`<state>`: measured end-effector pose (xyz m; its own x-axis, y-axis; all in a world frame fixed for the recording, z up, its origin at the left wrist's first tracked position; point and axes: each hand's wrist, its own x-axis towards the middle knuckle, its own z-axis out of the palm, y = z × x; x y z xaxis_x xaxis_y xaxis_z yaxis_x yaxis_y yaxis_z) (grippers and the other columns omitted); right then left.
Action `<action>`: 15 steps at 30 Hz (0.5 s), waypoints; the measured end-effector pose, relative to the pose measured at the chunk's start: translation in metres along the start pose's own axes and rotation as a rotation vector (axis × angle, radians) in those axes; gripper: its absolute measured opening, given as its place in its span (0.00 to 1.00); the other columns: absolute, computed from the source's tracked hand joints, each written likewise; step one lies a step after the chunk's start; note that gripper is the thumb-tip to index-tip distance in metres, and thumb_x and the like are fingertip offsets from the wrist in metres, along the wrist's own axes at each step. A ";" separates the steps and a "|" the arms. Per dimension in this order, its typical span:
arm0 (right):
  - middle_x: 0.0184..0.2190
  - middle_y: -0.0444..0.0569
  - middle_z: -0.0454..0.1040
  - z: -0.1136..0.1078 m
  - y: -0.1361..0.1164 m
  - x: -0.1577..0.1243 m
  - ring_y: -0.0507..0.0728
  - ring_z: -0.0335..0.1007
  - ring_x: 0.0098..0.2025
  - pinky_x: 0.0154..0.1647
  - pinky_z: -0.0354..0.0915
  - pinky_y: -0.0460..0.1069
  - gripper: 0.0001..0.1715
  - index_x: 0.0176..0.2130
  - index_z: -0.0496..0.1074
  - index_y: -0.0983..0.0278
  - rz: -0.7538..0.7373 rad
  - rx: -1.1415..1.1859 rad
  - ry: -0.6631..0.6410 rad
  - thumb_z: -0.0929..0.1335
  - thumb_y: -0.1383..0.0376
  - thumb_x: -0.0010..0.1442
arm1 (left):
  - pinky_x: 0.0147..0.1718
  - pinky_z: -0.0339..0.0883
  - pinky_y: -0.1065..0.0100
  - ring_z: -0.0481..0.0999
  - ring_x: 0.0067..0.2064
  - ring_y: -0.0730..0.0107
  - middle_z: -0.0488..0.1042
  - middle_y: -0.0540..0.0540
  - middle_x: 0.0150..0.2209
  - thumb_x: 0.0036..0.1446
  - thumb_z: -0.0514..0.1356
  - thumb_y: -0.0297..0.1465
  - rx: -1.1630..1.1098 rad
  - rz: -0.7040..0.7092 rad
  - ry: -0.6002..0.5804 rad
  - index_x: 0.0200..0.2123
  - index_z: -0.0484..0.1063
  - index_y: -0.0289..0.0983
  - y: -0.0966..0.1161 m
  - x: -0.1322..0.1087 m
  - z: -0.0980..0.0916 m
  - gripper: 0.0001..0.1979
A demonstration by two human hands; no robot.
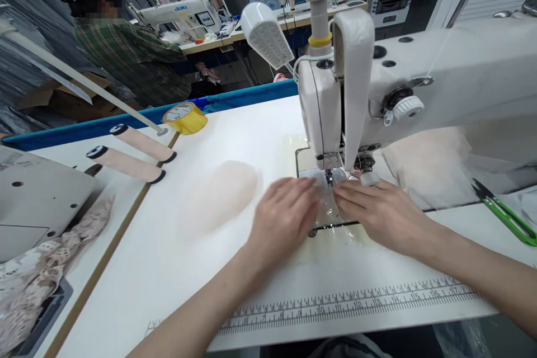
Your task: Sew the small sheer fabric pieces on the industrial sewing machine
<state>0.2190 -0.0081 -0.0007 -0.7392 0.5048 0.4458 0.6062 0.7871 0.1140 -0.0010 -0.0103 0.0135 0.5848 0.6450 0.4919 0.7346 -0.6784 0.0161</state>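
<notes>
A white sewing machine (pixel 321 106) stands in front of me, its presser foot (pixel 329 178) lowered towards the metal plate. My left hand (pixel 287 212) is just left of the foot, smeared by motion, with its fingers bent downward; what lies under them is hidden. To the right of the foot, my right hand (pixel 377 210) rests low with its fingers stretched towards the needle area. Any material beneath its fingertips is too small to make out. On the table to the left lies a sheer, pale beige piece of fabric (pixel 229 190), its edges faint against the white top.
Thread cones (pixel 126 165) and a yellow tape roll (pixel 185 118) are at the left. Green thread snips (pixel 505 215) lie at the right beside pale fabric (pixel 432 165). Lace (pixel 54 260) is at the far left. A printed ruler (pixel 335 305) runs along the front. Another person (pixel 126 56) sits behind.
</notes>
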 end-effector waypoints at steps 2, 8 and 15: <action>0.45 0.52 0.77 0.003 -0.003 -0.001 0.55 0.73 0.46 0.53 0.64 0.53 0.22 0.40 0.76 0.68 0.029 0.053 0.017 0.58 0.80 0.57 | 0.49 0.68 0.63 0.74 0.51 0.65 0.75 0.42 0.50 0.64 0.52 0.30 -0.144 0.044 -0.089 0.49 0.69 0.34 0.007 0.000 0.004 0.13; 0.42 0.47 0.79 0.003 -0.003 0.000 0.54 0.74 0.44 0.54 0.63 0.53 0.22 0.39 0.76 0.65 0.058 0.133 0.055 0.59 0.80 0.56 | 0.45 0.70 0.58 0.74 0.46 0.60 0.73 0.40 0.45 0.66 0.50 0.38 -0.102 0.051 -0.166 0.51 0.68 0.33 0.003 0.003 0.015 0.18; 0.41 0.49 0.79 0.005 0.001 0.001 0.52 0.73 0.32 0.54 0.61 0.53 0.22 0.36 0.75 0.67 0.087 0.030 0.060 0.58 0.81 0.53 | 0.52 0.67 0.54 0.70 0.54 0.55 0.72 0.37 0.50 0.64 0.52 0.42 -0.067 0.104 -0.164 0.52 0.70 0.32 0.002 0.001 0.021 0.22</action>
<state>0.2174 -0.0050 -0.0051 -0.6646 0.5501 0.5056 0.6577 0.7518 0.0466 0.0080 -0.0036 -0.0047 0.7083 0.6155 0.3458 0.6461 -0.7625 0.0338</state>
